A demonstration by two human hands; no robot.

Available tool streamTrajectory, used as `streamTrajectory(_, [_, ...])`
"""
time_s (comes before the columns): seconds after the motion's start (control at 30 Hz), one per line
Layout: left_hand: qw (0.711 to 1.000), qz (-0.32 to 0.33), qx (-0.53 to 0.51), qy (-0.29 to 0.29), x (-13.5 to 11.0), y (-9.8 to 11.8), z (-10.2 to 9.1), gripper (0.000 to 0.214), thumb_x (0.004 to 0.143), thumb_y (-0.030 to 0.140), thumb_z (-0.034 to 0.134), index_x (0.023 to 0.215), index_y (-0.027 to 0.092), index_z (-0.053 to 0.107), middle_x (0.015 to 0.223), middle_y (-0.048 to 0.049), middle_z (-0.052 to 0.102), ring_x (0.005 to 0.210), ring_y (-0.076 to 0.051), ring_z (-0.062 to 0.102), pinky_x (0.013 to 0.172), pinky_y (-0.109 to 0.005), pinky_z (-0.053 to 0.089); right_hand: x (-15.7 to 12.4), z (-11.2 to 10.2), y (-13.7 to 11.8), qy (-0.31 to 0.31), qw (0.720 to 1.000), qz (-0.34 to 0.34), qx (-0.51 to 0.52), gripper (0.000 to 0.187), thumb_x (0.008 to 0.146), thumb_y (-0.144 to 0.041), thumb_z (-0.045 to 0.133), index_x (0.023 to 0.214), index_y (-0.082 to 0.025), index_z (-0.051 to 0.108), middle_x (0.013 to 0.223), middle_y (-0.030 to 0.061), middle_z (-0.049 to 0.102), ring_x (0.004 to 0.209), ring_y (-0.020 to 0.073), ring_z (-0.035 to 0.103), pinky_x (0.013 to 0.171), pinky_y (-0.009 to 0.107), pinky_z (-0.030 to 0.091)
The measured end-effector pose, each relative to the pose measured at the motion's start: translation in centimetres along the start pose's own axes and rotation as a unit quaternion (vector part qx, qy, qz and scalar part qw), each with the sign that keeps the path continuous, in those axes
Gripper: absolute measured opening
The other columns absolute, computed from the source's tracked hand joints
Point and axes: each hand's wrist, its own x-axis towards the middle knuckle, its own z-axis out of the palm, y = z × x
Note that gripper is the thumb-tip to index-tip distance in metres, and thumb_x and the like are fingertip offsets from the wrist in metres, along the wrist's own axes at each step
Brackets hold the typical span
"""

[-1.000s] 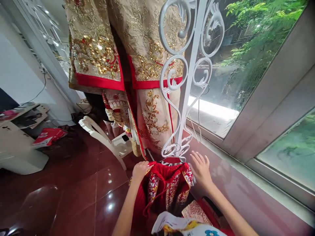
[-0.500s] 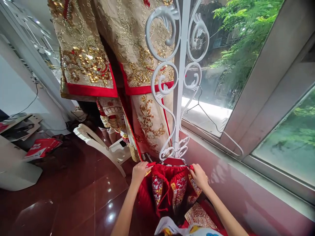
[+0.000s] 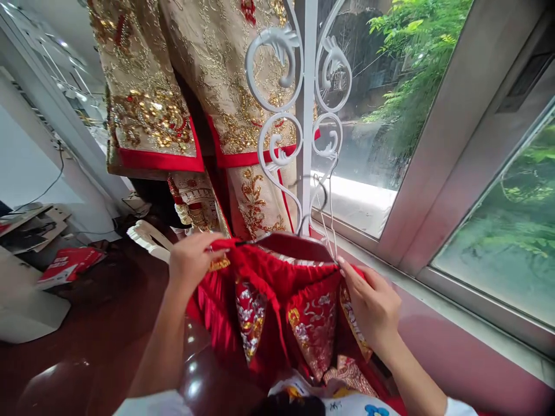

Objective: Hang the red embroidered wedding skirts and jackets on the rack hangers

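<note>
A red skirt (image 3: 310,312) with gold and silver embroidery and a gathered waistband hangs between my hands, close to my body. At the left end of the waistband, my left hand (image 3: 191,263) is closed on the red fabric. My right hand (image 3: 375,303) pinches the right end, where a dark clip shows at the fingertips. A hanger's dark curved hook (image 3: 323,193) rises above the waistband, in front of the white scrollwork stand (image 3: 307,115). The hanger's bar is mostly hidden by the skirt. Patterned fabric (image 3: 353,375) lies below, near my shirt.
Cream garments (image 3: 212,75) with gold beading and red trim hang on the left of the stand. A white chair (image 3: 150,240) stands behind my left hand. Window frames (image 3: 416,190) and a sill run along the right. A red box (image 3: 69,267) lies far left.
Both hands have come up and nearer with the skirt and spread farther apart, and the hanger hook now shows above the waistband. The thin wire hanger on the stand has swung nearly edge-on.
</note>
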Motion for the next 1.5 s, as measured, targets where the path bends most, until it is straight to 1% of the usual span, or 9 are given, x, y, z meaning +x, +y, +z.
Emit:
streamTrajectory(0.13, [0.997, -0.053, 0.004, -0.063, 7.2, -0.2, -1.0, 0.043, 0.087, 0.052, 0.048, 0.084, 0.015, 0.071, 0.066, -0.0028, 0.064, 0.059, -0.014, 0.055, 0.06, -0.024, 0.039, 6.3, -2.3, -0.3, -0.041, 0.999, 0.028, -0.02, 0.04, 0.091, -0.02, 0.041, 0.126, -0.031, 0.058, 0.069, 0.002, 0.061, 0.052, 0.0102, 0.047, 0.052, 0.023, 0.033])
streamTrajectory(0.27, [0.994, -0.095, 0.025, -0.04, 11.8, -0.2, -1.3, 0.054, 0.087, 0.056, 0.046, 0.085, 0.008, 0.07, 0.056, 0.0009, 0.05, 0.053, -0.008, 0.039, 0.057, -0.021, 0.029, 13.8, -2.8, 1.2, -0.059, 0.998, 0.035, 0.002, 0.038, 0.089, -0.025, 0.047, 0.124, -0.03, 0.06, 0.078, 0.0057, 0.066, 0.063, 0.015, 0.055, 0.057, 0.025, 0.035])
streamTrajectory(0.47, [0.99, -0.135, 0.041, 0.015, 10.6, -0.4, -0.7, 0.045, 0.086, 0.051, 0.05, 0.072, 0.011, 0.067, 0.052, 0.0009, 0.046, 0.05, -0.009, 0.033, 0.054, -0.024, 0.026, 19.6, -0.7, 2.2, -0.097, 0.991, 0.013, 0.09, 0.038, 0.085, -0.022, 0.052, 0.122, -0.023, 0.062, 0.106, 0.0089, 0.068, 0.091, 0.0226, 0.061, 0.072, 0.029, 0.042])
streamTrajectory(0.7, [0.975, -0.212, 0.063, -0.023, 6.5, 0.9, -1.2, 0.04, 0.086, 0.05, 0.049, 0.082, 0.014, 0.067, 0.064, -0.0033, 0.055, 0.062, -0.015, 0.048, 0.062, -0.026, 0.035, 18.4, 2.7, 3.8, -0.15, 0.978, -0.042, 0.138, 0.038, 0.089, -0.027, 0.048, 0.125, -0.024, 0.059, 0.113, 0.0073, 0.065, 0.095, 0.0212, 0.061, 0.078, 0.031, 0.046])
streamTrajectory(0.87, [0.975, -0.161, 0.122, 0.097, 4.9, 6.0, -0.2, 0.039, 0.086, 0.04, 0.052, 0.119, 0.019, 0.056, 0.122, -0.0142, 0.053, 0.112, -0.032, 0.046, 0.095, -0.047, 0.029, 15.4, 3.9, 1.8, -0.006, 0.995, -0.094, 0.005, 0.039, 0.09, -0.022, 0.044, 0.127, -0.026, 0.056, 0.119, 0.0088, 0.059, 0.111, 0.0272, 0.048, 0.092, 0.045, 0.038])
streamTrajectory(1.03, [0.985, 0.047, 0.128, -0.104, 2.6, 10.1, 4.3, 0.034, 0.086, 0.029, 0.051, 0.117, 0.017, 0.057, 0.114, -0.0121, 0.06, 0.107, -0.028, 0.052, 0.1, -0.047, 0.028, 10.7, 6.5, -0.7, -0.107, 0.942, -0.315, -0.033, 0.035, 0.091, -0.029, 0.044, 0.123, -0.023, 0.055, 0.113, 0.0092, 0.058, 0.105, 0.025, 0.045, 0.095, 0.043, 0.029])
streamTrajectory(1.23, [0.974, 0.078, 0.139, -0.164, 0.5, 10.5, 4.5, 0.031, 0.084, 0.038, 0.054, 0.1, 0.015, 0.064, 0.083, -0.0079, 0.064, 0.085, -0.024, 0.056, 0.101, -0.046, 0.032, 8.8, 7.0, 0.4, -0.206, 0.92, -0.331, -0.035, 0.039, 0.088, -0.048, 0.046, 0.089, -0.015, 0.065, 0.096, 0.0121, 0.056, 0.085, 0.0222, 0.045, 0.076, 0.037, 0.031])
streamTrajectory(1.37, [0.986, 0.024, -0.003, -0.164, 0.4, 10.7, 2.8, 0.026, 0.077, 0.042, 0.062, 0.089, 0.019, 0.064, 0.086, -0.0029, 0.068, 0.085, -0.021, 0.059, 0.108, -0.048, 0.026, 7.0, 6.0, 0.8, -0.123, 0.938, -0.32, 0.057, 0.024, 0.088, -0.023, 0.05, 0.107, -0.021, 0.064, 0.118, 0.0105, 0.054, 0.103, 0.0222, 0.046, 0.085, 0.037, 0.033])
streamTrajectory(1.5, [0.984, -0.054, -0.11, -0.127, 0.8, 11.5, 2.3, 0.028, 0.071, 0.045, 0.068, 0.08, 0.02, 0.061, 0.082, 0.0005, 0.068, 0.08, -0.018, 0.062, 0.109, -0.047, 0.024, 2.9, 6.3, -0.1, 0.032, 0.954, -0.281, 0.101, 0.028, 0.084, -0.011, 0.049, 0.1, -0.027, 0.066, 0.101, 0.0056, 0.063, 0.095, 0.0193, 0.05, 0.081, 0.035, 0.037])
